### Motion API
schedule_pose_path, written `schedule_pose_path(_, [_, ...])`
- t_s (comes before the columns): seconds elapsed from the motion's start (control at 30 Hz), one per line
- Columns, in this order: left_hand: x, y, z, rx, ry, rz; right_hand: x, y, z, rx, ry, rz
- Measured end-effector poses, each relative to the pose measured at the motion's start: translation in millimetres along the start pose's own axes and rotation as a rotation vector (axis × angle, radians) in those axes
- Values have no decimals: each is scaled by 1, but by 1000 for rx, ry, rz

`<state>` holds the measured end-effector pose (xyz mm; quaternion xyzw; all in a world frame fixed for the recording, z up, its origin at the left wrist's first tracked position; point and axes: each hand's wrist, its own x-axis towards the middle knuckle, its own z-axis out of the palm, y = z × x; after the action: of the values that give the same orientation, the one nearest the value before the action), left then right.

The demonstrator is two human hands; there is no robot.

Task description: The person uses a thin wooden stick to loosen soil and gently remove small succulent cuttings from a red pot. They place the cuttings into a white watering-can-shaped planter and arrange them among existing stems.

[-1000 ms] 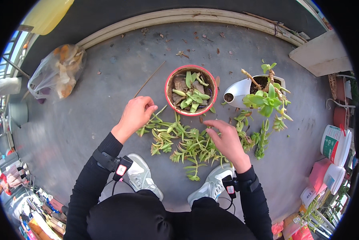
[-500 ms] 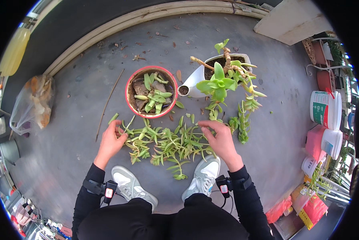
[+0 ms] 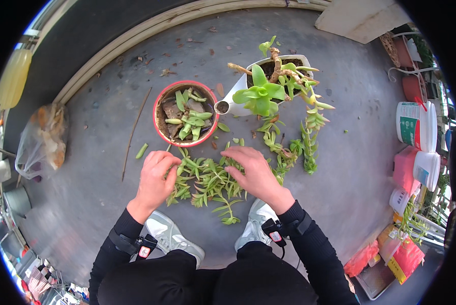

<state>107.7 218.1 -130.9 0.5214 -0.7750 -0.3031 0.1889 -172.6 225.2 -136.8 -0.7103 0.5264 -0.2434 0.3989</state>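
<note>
A spread of green succulent cuttings [image 3: 212, 175] lies on the grey floor before my feet. My left hand [image 3: 155, 178] is at its left end, fingers loosely curled and thumb a little apart; nothing shows in it. From the right, my right hand [image 3: 253, 170] reaches over the pile with fingers stretched out and thumb apart, covering some stems. Beyond the hands stands a red-rimmed round pot [image 3: 158, 124] holding loose green leaves [image 3: 191, 122] and dark pieces. One detached leaf [image 3: 142, 151] lies left of my left hand.
A white spouted planter [image 3: 235, 96] holds a succulent [image 3: 261, 94] whose stems trail toward the pile. A thin stick [image 3: 136, 133] lies left of the pot. White tubs [image 3: 416, 124] line the right side; a clear plastic bag [image 3: 43, 137] sits at left.
Both hands have moved inward over the cuttings, the right one farther to the left. The left fingers are more curled. The view has shifted slightly.
</note>
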Motion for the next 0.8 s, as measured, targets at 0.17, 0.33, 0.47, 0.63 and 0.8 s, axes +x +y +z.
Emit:
schedule_pose_path(0.17, [19, 21, 35, 11, -76, 104, 28, -15, 23, -97, -33, -109])
schedule_pose_path(0.33, [17, 18, 19, -188, -44, 6, 36, -29, 18, 250, -97, 154])
schedule_pose_path(0.47, [4, 11, -36, -887, 68, -463, 40, -32, 19, 300, -129, 179])
schedule_pose_path(0.63, [-13, -32, -92, -400, -133, -820, 39, -37, 51, 49, -214, -120])
schedule_pose_path(0.8, [-25, -57, -61, 393, -290, -509, 38, -34, 93, -198, -172, -303])
